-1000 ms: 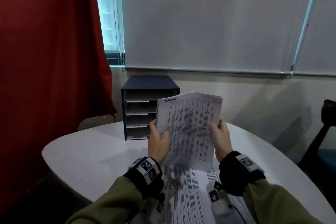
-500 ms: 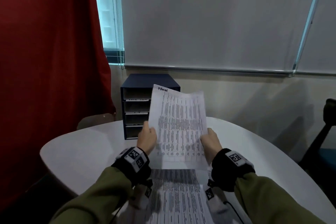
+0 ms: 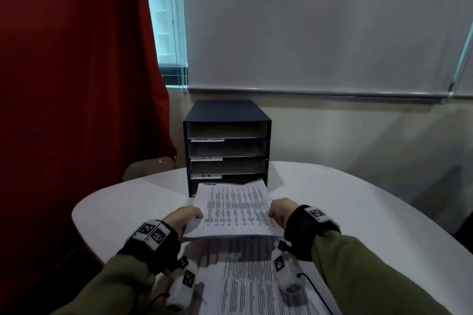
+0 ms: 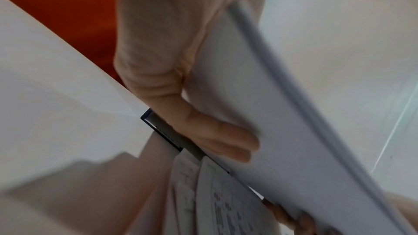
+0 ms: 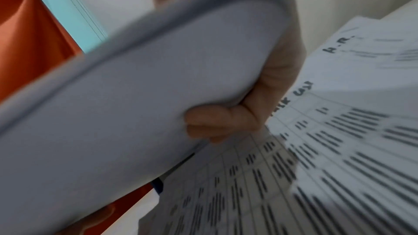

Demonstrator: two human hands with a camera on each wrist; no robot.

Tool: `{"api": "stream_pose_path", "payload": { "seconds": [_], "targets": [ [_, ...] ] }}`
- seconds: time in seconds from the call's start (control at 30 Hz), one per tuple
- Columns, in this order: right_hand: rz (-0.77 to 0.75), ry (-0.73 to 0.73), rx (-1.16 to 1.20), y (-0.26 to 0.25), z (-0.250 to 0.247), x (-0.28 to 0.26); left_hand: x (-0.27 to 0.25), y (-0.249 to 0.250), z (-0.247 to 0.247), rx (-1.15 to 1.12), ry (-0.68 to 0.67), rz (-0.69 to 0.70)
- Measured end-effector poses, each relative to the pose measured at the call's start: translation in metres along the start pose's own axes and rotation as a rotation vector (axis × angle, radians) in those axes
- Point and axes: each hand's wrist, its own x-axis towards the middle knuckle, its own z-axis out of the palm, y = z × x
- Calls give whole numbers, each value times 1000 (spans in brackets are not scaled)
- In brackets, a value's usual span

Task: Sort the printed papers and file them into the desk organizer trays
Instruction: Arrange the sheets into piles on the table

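Observation:
Both my hands hold a thin stack of printed papers [image 3: 234, 208] nearly flat above the table, its far edge at the mouth of the lowest tray of the dark blue desk organizer [image 3: 227, 115]. My left hand [image 3: 183, 217] pinches the stack's left edge; in the left wrist view its fingers [image 4: 217, 137] lie under the stack's blank underside [image 4: 260, 113]. My right hand [image 3: 280, 211] grips the right edge, fingers [image 5: 217, 122] curled under the stack [image 5: 135, 104]. The trays above carry small white labels and look empty.
More printed sheets [image 3: 256, 276] lie on the white round table [image 3: 128, 202] under my wrists; one [image 5: 339, 131] shows in the right wrist view. A red curtain [image 3: 76, 84] hangs at left, a blind-covered window behind. A chair back [image 3: 143, 169] stands beyond the table's left edge.
The stack, held upright in front of the organizer before, has been tipped flat, lowered and moved forward to the bottom tray. Both hands moved with it.

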Motion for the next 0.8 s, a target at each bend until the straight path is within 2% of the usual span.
{"api": "stream_pose_path", "payload": {
  "seconds": [0.07, 0.2, 0.3, 0.37, 0.47, 0.53, 0.7, 0.8],
  "targets": [
    [-32, -66, 18, -8, -3, 13, 3, 6, -3, 5, 15, -39],
    [-22, -78, 60, -24, -8, 40, 29, 17, -6, 54, 73, -15],
    [60, -125, 121, -36, -13, 54, 62, 26, -7, -9, 133, -26],
    [118, -171, 168, -38, -14, 63, 80, 32, -4, -43, 116, -21],
    [167, -151, 259, -34, -12, 85, 103, 40, 4, -174, 92, -19],
    [135, -108, 313, -32, -7, 99, 114, 44, 8, -269, 83, -14],
    [69, -104, 724, -27, 3, 122, 129, 49, 12, -551, 69, -11],
    [64, -80, 733, -32, 11, 133, 139, 47, 14, -587, 72, 32]
  ]
}}
